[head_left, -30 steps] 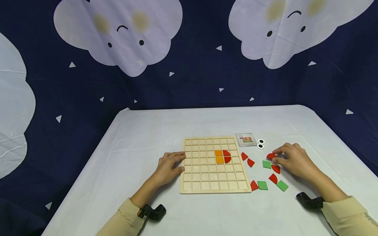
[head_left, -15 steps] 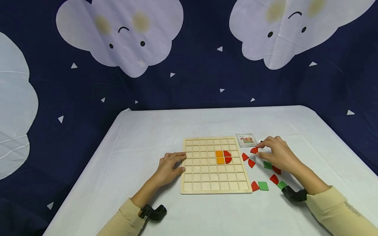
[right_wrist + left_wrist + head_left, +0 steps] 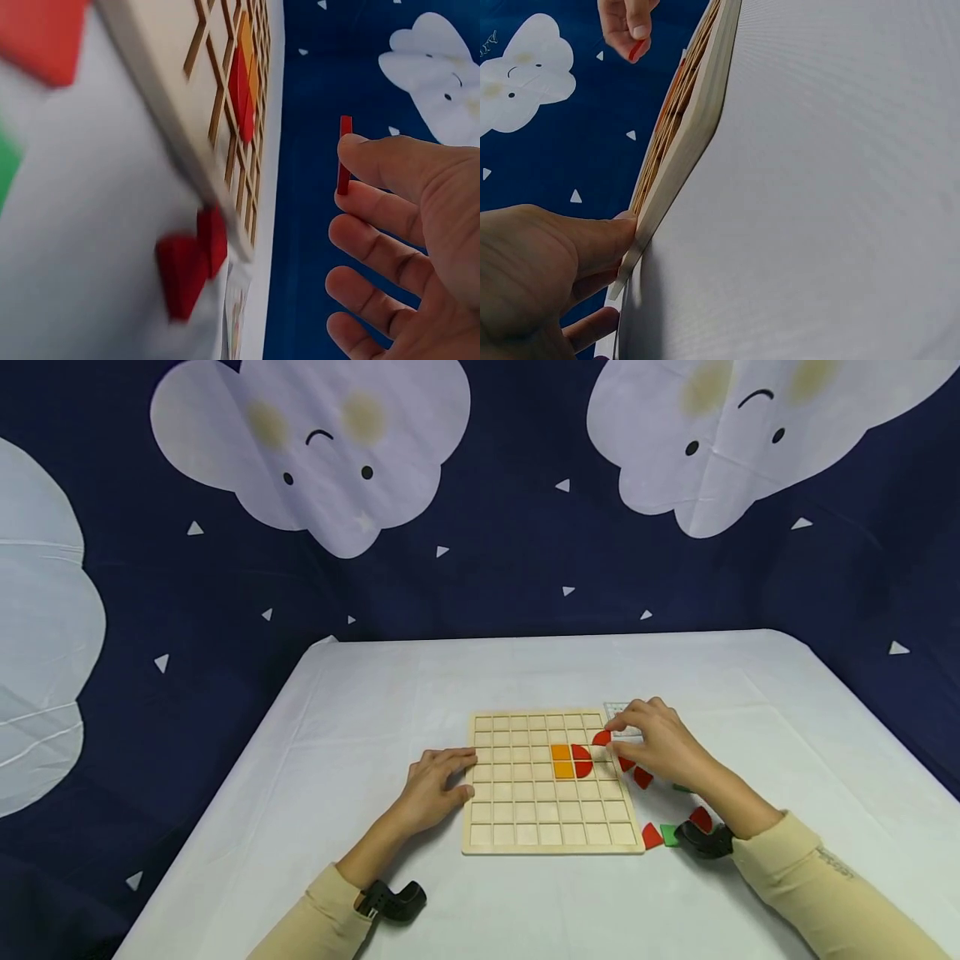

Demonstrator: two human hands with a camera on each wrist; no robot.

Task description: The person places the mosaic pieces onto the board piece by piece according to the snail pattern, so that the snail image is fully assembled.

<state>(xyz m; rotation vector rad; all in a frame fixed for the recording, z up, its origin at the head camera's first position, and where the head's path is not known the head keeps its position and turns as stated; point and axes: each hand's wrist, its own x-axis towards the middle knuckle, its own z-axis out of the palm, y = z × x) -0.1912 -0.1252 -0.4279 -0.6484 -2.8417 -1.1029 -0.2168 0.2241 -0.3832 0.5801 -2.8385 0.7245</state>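
Observation:
My right hand (image 3: 662, 745) pinches a red quarter-circle tile (image 3: 343, 166) between thumb and index finger, its other fingers spread. In the head view the tile overlaps the upper right side of the wooden grid board (image 3: 527, 812). My left hand (image 3: 433, 787) touches the board's left edge with thumb and fingertips, fingers relaxed. Two orange square tiles (image 3: 561, 761) lie in the board's cells. Beside them, two red quarter-circle tiles (image 3: 582, 761) form a half disc with its round side to the right.
Loose red quarter tiles (image 3: 642, 777) and green square tiles (image 3: 670, 835) lie right of the board, some hidden under my right arm. A printed pattern card (image 3: 617, 708), partly covered by my right hand, lies by the board's top right corner. White cloth covers the table (image 3: 390, 693).
My right hand has picked up a red quarter-circle tile from the loose ones and carried it left to the board's right side. My left hand has stayed at the board's edge.

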